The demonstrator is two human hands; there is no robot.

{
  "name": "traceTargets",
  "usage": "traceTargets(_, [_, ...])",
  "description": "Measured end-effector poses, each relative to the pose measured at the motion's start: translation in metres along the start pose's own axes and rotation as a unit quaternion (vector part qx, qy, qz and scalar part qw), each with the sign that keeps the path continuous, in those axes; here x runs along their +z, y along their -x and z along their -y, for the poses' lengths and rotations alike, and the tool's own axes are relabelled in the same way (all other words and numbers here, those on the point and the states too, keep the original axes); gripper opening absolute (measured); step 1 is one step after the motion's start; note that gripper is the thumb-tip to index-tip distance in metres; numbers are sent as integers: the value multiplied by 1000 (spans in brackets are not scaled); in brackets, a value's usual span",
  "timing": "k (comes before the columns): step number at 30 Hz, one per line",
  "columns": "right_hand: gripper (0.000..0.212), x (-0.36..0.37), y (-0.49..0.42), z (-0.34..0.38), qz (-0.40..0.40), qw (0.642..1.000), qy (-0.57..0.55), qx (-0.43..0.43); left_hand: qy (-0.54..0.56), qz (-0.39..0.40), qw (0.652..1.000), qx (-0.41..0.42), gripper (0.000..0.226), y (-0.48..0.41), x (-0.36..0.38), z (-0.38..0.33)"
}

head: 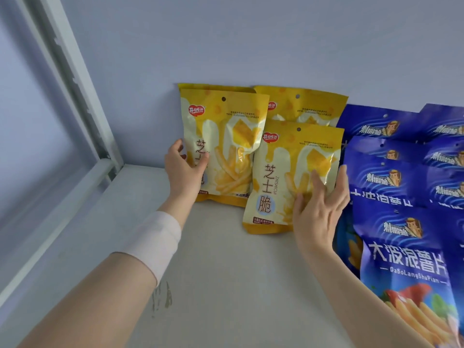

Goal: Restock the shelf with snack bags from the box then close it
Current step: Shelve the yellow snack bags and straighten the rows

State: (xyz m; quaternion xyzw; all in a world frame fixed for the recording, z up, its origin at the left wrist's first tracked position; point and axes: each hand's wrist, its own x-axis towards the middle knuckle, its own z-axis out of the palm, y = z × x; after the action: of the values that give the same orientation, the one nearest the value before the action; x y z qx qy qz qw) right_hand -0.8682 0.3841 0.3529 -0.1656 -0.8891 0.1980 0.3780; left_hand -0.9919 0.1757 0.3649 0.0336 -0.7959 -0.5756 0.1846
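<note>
Several yellow snack bags stand upright on the white shelf (226, 277), leaning towards the back wall. My left hand (184, 169) grips the left edge of the left yellow bag (226, 146), thumb on its front and fingers behind it. Another yellow bag stands close behind that one. My right hand (320, 207) rests with straight, spread fingers against the lower right of the front yellow bag (283, 177), which overlaps a further yellow bag (303, 106) behind it. The box is out of view.
Rows of blue snack bags (404, 249) fill the right side of the shelf, right beside my right hand. A white metal shelf frame (75, 86) runs along the left. Bare shelf surface lies in front of the yellow bags.
</note>
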Motion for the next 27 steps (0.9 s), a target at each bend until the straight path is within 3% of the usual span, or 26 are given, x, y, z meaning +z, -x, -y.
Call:
traceTargets(5, [43,-13,-6,-4,67,996,49,-43,-143,-16,986,82,79,15,-7,-19])
traceTargets(7, [45,-23,-8,-3,93,990,71,-72,-208,-15,967,149,77,24,-16,-30])
traceTargets(11, [44,-48,-9,3,108,974,85,-181,-394,67,865,304,49,53,-45,-53])
traceTargets(13, [45,-60,-6,11,136,958,82,-239,-458,109,819,327,41,77,-63,-63])
traceTargets(17, [45,-84,19,29,205,914,68,-343,-589,109,752,275,34,150,-106,-89])
traceTargets(21, [45,-116,73,51,253,865,29,-432,-658,99,737,117,38,245,-161,-100])
traceTargets(27, [46,-178,189,90,331,794,-71,-505,-708,83,700,-39,35,398,-251,-106])
